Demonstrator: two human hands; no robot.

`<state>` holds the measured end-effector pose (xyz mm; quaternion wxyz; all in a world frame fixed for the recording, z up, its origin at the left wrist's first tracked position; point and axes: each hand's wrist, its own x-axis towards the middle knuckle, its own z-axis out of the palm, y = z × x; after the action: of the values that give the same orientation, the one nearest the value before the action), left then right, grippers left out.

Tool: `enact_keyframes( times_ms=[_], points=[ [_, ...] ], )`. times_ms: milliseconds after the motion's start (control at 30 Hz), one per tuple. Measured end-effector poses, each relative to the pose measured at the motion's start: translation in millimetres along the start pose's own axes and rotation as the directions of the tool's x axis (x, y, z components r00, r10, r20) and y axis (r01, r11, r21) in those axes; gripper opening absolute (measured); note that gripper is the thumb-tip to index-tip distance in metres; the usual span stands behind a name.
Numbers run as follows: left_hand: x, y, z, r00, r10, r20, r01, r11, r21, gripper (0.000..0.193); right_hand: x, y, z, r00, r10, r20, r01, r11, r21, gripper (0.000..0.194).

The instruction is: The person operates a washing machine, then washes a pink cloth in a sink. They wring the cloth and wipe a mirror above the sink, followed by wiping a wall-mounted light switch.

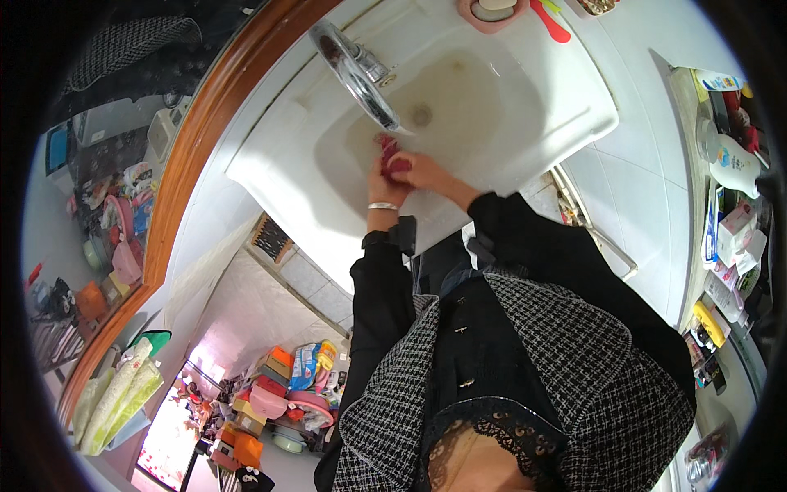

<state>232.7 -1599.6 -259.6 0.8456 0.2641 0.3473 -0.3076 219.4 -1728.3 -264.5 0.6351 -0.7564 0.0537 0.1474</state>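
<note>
A small dark red item [388,146], probably wet cloth, is held in both hands over a white washbasin [522,74]. My left hand [386,183], with a silver bangle at the wrist, grips it from the near side. My right hand [424,170] pinches the same red item with bent fingers. Just beyond them, the spout of a curved chrome faucet [363,86] ends close above the item. The drain [420,115] shows in the basin's bottom, under shallow, slightly cloudy water. Whether water runs from the spout is hard to tell.
A pink soap dish [492,15] and a red-handled tool [553,23] lie on the basin's far rim. A wood-framed mirror [203,104] stands left. Bottles and boxes crowd a shelf [688,203] on the right. Towels [123,393] hang at lower left.
</note>
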Motion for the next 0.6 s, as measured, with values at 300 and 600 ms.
enact_keyframes(
  times_ms=[300,600],
  points=[
    [-6,-13,22,0.969,0.213,0.124,-0.227,0.967,0.113,0.037,59,-24,-55,0.937,-0.231,-0.262,0.042,0.820,-0.571,0.029],
    [19,6,-15,0.999,-0.036,0.011,0.036,0.998,0.057,0.041,-7,-15,9,0.987,-0.115,-0.117,0.106,0.991,-0.079,0.023]
  ],
)
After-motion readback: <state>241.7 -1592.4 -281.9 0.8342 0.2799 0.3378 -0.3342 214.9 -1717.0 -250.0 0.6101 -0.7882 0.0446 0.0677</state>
